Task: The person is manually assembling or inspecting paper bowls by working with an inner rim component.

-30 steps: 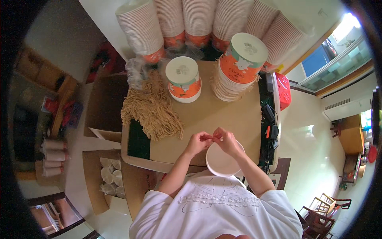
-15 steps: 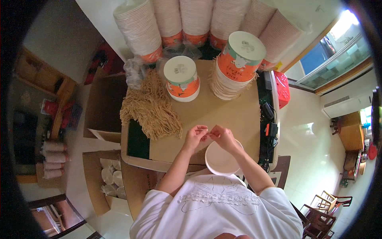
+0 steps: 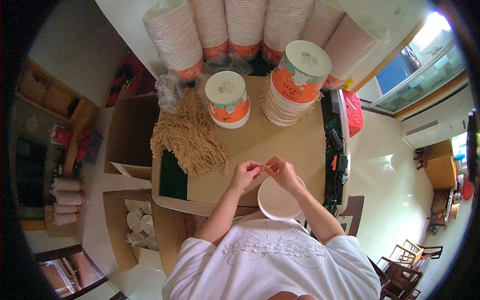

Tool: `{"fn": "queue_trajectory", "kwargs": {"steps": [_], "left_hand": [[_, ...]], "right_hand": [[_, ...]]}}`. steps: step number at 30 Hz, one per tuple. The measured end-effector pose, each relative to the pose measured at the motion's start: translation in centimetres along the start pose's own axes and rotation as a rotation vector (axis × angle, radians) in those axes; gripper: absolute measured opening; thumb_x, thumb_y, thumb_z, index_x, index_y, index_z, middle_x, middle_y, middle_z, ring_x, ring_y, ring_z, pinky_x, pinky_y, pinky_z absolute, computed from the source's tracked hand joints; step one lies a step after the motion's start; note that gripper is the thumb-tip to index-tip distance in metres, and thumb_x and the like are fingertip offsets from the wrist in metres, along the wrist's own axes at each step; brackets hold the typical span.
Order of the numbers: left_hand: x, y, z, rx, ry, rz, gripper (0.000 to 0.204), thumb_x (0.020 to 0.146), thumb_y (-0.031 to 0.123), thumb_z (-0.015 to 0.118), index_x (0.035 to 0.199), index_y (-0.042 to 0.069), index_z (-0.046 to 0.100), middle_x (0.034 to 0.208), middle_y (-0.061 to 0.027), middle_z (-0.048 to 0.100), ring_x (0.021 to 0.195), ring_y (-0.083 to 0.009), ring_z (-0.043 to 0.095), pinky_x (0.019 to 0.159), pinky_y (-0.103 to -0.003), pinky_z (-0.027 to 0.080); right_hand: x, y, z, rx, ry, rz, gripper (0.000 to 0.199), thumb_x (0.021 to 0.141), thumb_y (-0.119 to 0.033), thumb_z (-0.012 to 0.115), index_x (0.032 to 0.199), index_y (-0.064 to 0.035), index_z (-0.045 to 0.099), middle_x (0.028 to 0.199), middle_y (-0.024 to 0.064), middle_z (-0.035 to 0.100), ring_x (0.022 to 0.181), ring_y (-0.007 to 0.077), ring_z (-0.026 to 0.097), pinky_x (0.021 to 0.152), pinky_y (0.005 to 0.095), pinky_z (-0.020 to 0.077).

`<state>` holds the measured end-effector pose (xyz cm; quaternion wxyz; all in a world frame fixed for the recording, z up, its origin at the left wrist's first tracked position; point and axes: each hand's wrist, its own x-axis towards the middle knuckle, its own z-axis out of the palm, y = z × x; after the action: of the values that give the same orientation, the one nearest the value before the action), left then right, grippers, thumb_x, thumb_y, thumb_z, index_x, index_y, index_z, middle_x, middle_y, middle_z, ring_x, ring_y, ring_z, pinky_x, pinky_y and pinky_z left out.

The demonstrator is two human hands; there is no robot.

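Observation:
My left hand [image 3: 245, 174] and my right hand [image 3: 281, 171] meet fingertip to fingertip above a white paper bowl [image 3: 278, 201] at the near edge of a cardboard-covered table [image 3: 280, 142]. Between the fingertips both hands pinch a thin tan string [image 3: 265, 164]. A heap of the same tan strings [image 3: 189, 135] lies on the table's left side, a hand's width from my left hand. Farther back stand a short orange-and-white stack of bowls [image 3: 227, 100] and a taller stack [image 3: 295, 82].
Tall sleeves of stacked paper bowls [image 3: 245, 25] lean against the wall behind the table. An open cardboard box [image 3: 140, 222] with bowls sits on the floor at the lower left, another box [image 3: 131, 132] beside the table. A red object [image 3: 352, 112] and black cables [image 3: 334, 150] lie at right.
Both hands stay together over the bowl, shifted only slightly; the fingers keep working the thin string. Nothing else on the table has moved.

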<state>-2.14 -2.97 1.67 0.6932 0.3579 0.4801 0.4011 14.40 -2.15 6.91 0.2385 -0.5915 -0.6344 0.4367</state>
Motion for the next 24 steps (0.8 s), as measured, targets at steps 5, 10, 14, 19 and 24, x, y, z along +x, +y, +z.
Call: {"fn": "queue_trajectory", "kwargs": {"steps": [5, 10, 14, 19, 24], "left_hand": [[-0.4, 1.1, 1.4, -0.006, 0.028, 0.009, 0.009, 0.080, 0.004, 0.058, 0.088, 0.003, 0.061, 0.074, -0.0008, 0.061, 0.062, -0.0061, 0.053, 0.054, -0.020, 0.043], [0.1, 0.9, 1.5, 0.069, -0.054, 0.076, 0.010, 0.080, 0.001, 0.057, 0.088, 0.002, 0.061, 0.070, -0.0005, 0.059, 0.059, -0.0066, 0.052, 0.054, -0.020, 0.043], [0.4, 0.4, 1.3, 0.181, -0.025, 0.119, 0.009, 0.079, 0.000, 0.056, 0.086, 0.002, 0.061, 0.070, -0.0002, 0.059, 0.057, -0.0058, 0.052, 0.051, -0.020, 0.042], [0.6, 0.4, 0.7, 0.303, 0.036, 0.182, 0.008, 0.078, 0.001, 0.058, 0.085, 0.002, 0.061, 0.070, 0.0002, 0.059, 0.057, -0.0054, 0.051, 0.049, -0.020, 0.041], [0.5, 1.4, 0.5, 0.103, 0.011, 0.048, 0.009, 0.077, -0.001, 0.058, 0.085, 0.002, 0.061, 0.072, -0.0005, 0.060, 0.058, -0.0052, 0.052, 0.050, -0.019, 0.042]], "right_hand": [[-0.4, 0.8, -0.1, -0.037, 0.061, -0.097, 0.012, 0.073, -0.011, 0.062, 0.079, -0.0012, 0.060, 0.070, 0.0154, 0.061, 0.065, 0.0261, 0.061, 0.059, 0.0341, 0.0478], [-0.5, 0.8, 0.0, -0.008, 0.070, -0.131, 0.012, 0.074, -0.011, 0.062, 0.080, -0.0017, 0.061, 0.072, 0.0165, 0.061, 0.066, 0.0274, 0.061, 0.059, 0.0347, 0.0475], [-0.3, 1.2, 0.1, -0.053, 0.078, -0.152, 0.011, 0.074, -0.012, 0.062, 0.080, -0.0024, 0.061, 0.072, 0.0167, 0.061, 0.066, 0.0276, 0.061, 0.059, 0.0354, 0.0473], [-0.3, 1.2, 0.1, -0.037, 0.066, -0.119, 0.011, 0.074, -0.012, 0.062, 0.080, -0.0027, 0.061, 0.072, 0.0165, 0.061, 0.067, 0.0278, 0.061, 0.060, 0.0356, 0.0473], [-0.2, 0.0, -0.1, 0.003, 0.080, -0.135, 0.012, 0.074, -0.012, 0.062, 0.079, -0.0017, 0.060, 0.070, 0.0159, 0.061, 0.064, 0.0264, 0.060, 0.059, 0.0346, 0.0474]]}}
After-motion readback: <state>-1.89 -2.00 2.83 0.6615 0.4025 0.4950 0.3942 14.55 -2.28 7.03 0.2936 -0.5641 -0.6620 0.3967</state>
